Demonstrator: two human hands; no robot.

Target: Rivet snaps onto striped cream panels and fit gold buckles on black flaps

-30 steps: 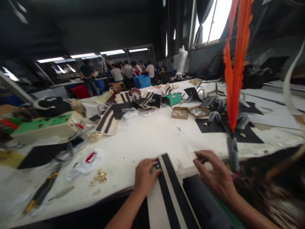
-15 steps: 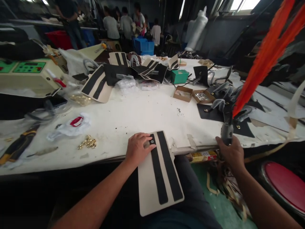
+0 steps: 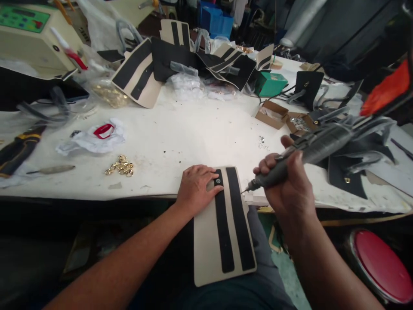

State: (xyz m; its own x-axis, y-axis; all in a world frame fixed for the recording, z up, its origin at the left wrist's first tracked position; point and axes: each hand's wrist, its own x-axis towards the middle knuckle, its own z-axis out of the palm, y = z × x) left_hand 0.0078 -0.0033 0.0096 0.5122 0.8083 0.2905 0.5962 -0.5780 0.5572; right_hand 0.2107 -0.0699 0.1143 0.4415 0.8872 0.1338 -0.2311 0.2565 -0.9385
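Note:
A cream panel with two black stripes (image 3: 226, 232) lies over the near table edge and onto my lap. My left hand (image 3: 197, 188) rests flat on its top left corner, fingers spread beside a small round metal stud (image 3: 218, 181) on the left stripe. My right hand (image 3: 284, 183) is wrapped round a grey pen-shaped power tool (image 3: 309, 154). The tool's thin tip (image 3: 248, 189) points at the panel's right edge. An orange cord (image 3: 385, 89) trails from the tool's back end.
Gold metal fittings (image 3: 121, 165) and a plastic bag with a red piece (image 3: 97, 137) lie left. More striped panels (image 3: 138, 73), black pieces, a green box (image 3: 270, 84) and small cardboard trays (image 3: 271, 114) sit further back. A cream machine (image 3: 32, 38) stands far left, a red stool (image 3: 383, 265) low right.
My right hand has lifted the grey tool from the table's right edge and brought its tip across to the striped panel. My view has tipped downward. The left hand has stayed on the panel.

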